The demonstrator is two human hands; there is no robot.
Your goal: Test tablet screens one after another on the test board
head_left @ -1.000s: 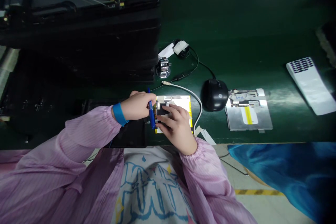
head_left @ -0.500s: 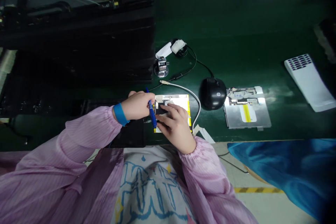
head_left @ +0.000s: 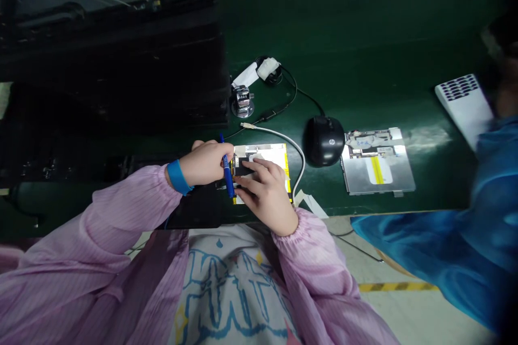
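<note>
My left hand [head_left: 204, 163] is closed around a blue marker pen [head_left: 227, 175], whose thick end points toward me. A blue band circles that wrist. Beside the pen lies a silver-white panel with yellow edges [head_left: 276, 152], carrying a black patch and small parts on its left side. My right hand [head_left: 268, 191] rests over this panel with its fingers spread, the fingertips at the black patch. It covers much of the panel's middle. Under and left of my left wrist there is a dark flat thing [head_left: 194, 210].
A black mouse [head_left: 326, 141], a white cable [head_left: 283, 135] and a chrome tally counter [head_left: 243, 101] lie behind. To the right are a taped metal panel [head_left: 378, 167] and a white slab [head_left: 461, 102]. Dark stacked units [head_left: 162, 75] stand left. A person's blue sleeve [head_left: 493, 172] is at right.
The scene has shifted slightly left in view. At the right, the person in blue has come further in, partly covering the white slab. My hands keep nearly the same pose on the pen and panel.
</note>
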